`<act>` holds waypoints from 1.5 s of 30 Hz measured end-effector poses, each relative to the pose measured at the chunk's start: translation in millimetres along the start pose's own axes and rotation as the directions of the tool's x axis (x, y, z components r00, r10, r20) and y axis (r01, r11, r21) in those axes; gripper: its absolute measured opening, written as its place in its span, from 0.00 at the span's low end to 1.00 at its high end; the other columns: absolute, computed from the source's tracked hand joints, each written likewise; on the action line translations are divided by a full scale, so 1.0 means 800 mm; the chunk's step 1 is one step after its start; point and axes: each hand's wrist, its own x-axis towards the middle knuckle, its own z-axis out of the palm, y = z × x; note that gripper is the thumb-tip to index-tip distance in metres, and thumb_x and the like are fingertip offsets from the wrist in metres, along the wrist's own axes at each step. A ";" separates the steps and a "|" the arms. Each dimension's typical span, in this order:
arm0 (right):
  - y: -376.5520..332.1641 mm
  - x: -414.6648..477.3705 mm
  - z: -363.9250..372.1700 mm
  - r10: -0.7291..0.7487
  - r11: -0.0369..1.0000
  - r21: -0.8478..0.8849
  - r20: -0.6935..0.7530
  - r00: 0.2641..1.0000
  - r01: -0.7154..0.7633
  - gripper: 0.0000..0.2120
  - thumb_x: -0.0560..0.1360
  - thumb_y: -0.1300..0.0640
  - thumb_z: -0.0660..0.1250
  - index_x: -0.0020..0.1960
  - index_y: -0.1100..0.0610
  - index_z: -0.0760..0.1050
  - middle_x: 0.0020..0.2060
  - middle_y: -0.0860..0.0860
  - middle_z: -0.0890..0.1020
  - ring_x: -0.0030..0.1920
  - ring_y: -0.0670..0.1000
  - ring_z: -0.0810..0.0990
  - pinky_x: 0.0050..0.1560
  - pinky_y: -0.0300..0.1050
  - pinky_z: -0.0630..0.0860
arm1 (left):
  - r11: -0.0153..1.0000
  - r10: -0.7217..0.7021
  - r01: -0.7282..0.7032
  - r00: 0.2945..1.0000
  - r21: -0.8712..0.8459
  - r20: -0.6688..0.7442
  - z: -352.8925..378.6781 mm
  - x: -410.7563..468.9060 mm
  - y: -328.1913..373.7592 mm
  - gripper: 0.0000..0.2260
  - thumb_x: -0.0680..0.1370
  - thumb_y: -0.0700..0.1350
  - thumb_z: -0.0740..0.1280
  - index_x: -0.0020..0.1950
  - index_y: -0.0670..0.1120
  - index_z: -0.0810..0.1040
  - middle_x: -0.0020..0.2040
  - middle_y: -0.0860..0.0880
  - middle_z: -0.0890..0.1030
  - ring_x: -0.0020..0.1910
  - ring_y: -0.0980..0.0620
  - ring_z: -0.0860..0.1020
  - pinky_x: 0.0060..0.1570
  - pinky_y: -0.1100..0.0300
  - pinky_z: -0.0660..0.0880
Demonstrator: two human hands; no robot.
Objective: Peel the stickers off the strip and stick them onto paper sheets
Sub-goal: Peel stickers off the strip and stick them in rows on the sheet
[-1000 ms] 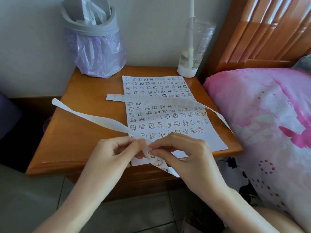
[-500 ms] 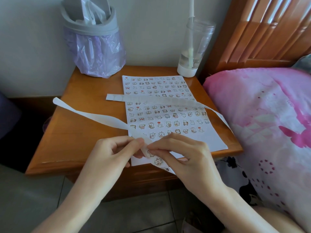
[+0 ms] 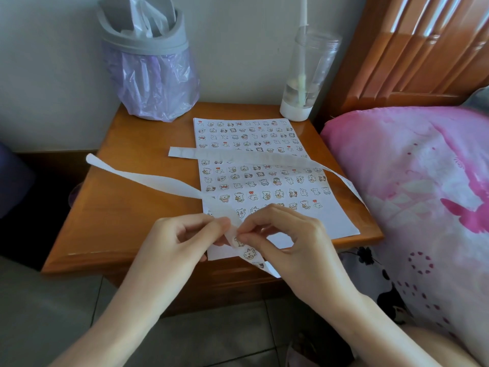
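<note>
One sticker strip (image 3: 148, 181) is the thing in hand: it runs from its free end over the left part of the surface down to the near edge of the paper sheet (image 3: 264, 181), where both hands meet on it. The left hand (image 3: 180, 242) has its thumb and forefinger pressed together on the strip just left of the sheet's near corner, apparently to hold the backing taut. The right hand (image 3: 288, 239) pinches at the strip with its fingers (image 3: 248, 237) close against the left ones, seemingly picking up the edge of a sticker; whether it is lifted yet cannot be told. Below the fingers the strip's tail (image 3: 254, 256), with a few stickers left, hangs past the sheet's near edge.

The sheet lies flat on the wooden surface (image 3: 127, 207), already filled in rows nearly to its near margin, so the bare band close to the hands is the likely landing place. A spent strip (image 3: 238, 156) lies across the sheet's middle. Behind the sheet stand a lined bin (image 3: 150, 75) and a clear bottle (image 3: 304, 75); a bed (image 3: 412, 181) lies to its right.
</note>
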 end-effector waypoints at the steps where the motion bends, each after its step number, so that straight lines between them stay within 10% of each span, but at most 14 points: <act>1: 0.000 0.000 0.001 0.022 1.000 -0.012 0.015 1.000 -0.022 0.02 0.72 0.61 0.71 0.44 0.56 0.80 0.41 0.44 0.82 0.44 0.39 0.78 0.46 0.27 0.73 | 1.000 0.007 -0.007 1.000 0.012 0.004 0.001 -0.001 0.000 0.13 0.75 0.47 0.65 0.31 0.51 0.82 0.31 0.55 0.81 0.30 0.66 0.76 0.33 0.80 0.67; 8: 0.000 -0.001 0.000 0.004 0.981 -0.196 0.025 1.000 0.001 0.02 0.75 0.51 0.65 0.44 0.46 0.72 0.48 0.38 0.72 0.53 0.38 0.70 0.53 0.31 0.69 | 0.993 0.038 -0.034 0.999 0.111 -0.030 0.005 0.000 -0.006 0.10 0.74 0.48 0.65 0.33 0.54 0.80 0.30 0.64 0.80 0.33 0.70 0.76 0.31 0.80 0.68; 14: -0.003 0.016 -0.064 0.158 0.986 0.062 -0.068 0.985 -0.154 0.05 0.74 0.57 0.68 0.42 0.48 0.76 0.40 0.44 0.82 0.43 0.44 0.79 0.43 0.33 0.73 | 0.990 0.068 -0.060 0.996 0.127 -0.057 0.004 0.002 -0.010 0.10 0.75 0.48 0.65 0.34 0.52 0.81 0.33 0.59 0.82 0.28 0.63 0.76 0.28 0.76 0.69; 22: 0.068 0.018 -0.153 0.586 0.804 -0.012 -0.158 0.795 -0.595 0.04 0.73 0.58 0.70 0.46 0.58 0.80 0.38 0.53 0.83 0.36 0.48 0.77 0.33 0.29 0.74 | 0.981 0.094 -0.085 0.994 0.172 -0.048 0.004 0.001 -0.015 0.05 0.74 0.50 0.65 0.42 0.57 0.80 0.38 0.66 0.81 0.29 0.64 0.76 0.29 0.76 0.69; 29: 0.077 0.025 -0.139 0.589 0.798 -0.084 -0.107 0.801 -0.597 0.01 0.73 0.58 0.70 0.43 0.56 0.81 0.25 0.43 0.79 0.25 0.38 0.73 0.26 0.27 0.69 | 0.965 0.099 -0.086 0.994 0.246 -0.040 0.003 0.005 -0.022 0.05 0.74 0.52 0.65 0.45 0.57 0.81 0.41 0.73 0.78 0.32 0.62 0.77 0.30 0.76 0.69; 45: 0.087 0.028 -0.134 0.563 0.815 -0.107 -0.092 0.821 -0.570 0.02 0.72 0.57 0.72 0.44 0.55 0.81 0.35 0.48 0.82 0.30 0.41 0.74 0.29 0.28 0.70 | 0.958 0.108 -0.093 0.993 0.271 -0.040 0.003 0.007 -0.026 0.04 0.74 0.51 0.65 0.45 0.57 0.80 0.37 0.72 0.78 0.34 0.68 0.76 0.30 0.78 0.69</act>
